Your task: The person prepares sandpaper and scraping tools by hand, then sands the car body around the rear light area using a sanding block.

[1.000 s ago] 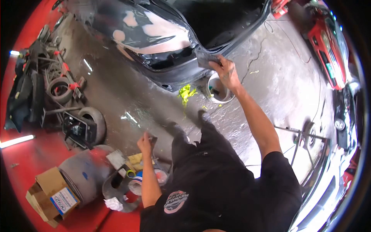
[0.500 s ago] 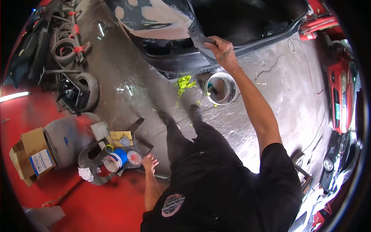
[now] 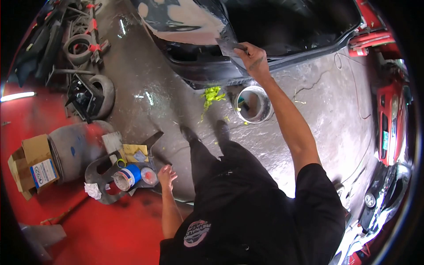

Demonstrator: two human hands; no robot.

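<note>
My right hand (image 3: 252, 58) is closed on the dark edge of a flat grey spreader (image 3: 226, 47), held out over the side of a dark car (image 3: 212, 68). Pinkish-beige filler (image 3: 201, 33) covers much of the panel beside the blade; whether the blade touches it I cannot tell. My left hand (image 3: 167, 177) hangs low with its fingers loosely apart and holds nothing. Close to it are a round lid with a red patch (image 3: 149, 176) and a blue-and-white can (image 3: 127, 176), both on a grey curved panel (image 3: 99, 194).
A white bucket (image 3: 267, 110) and yellow-green scraps (image 3: 212, 97) are on the wet floor by the car. Tyres (image 3: 76, 49) and car parts line the left side. An open cardboard box (image 3: 35, 154) sits lower left. A hose (image 3: 353, 88) trails at right, near a red car (image 3: 388, 128).
The whole view has shifted slightly. My left hand has risen a little and stays empty. My right hand keeps its hold on the spreader, almost in place at the car.
</note>
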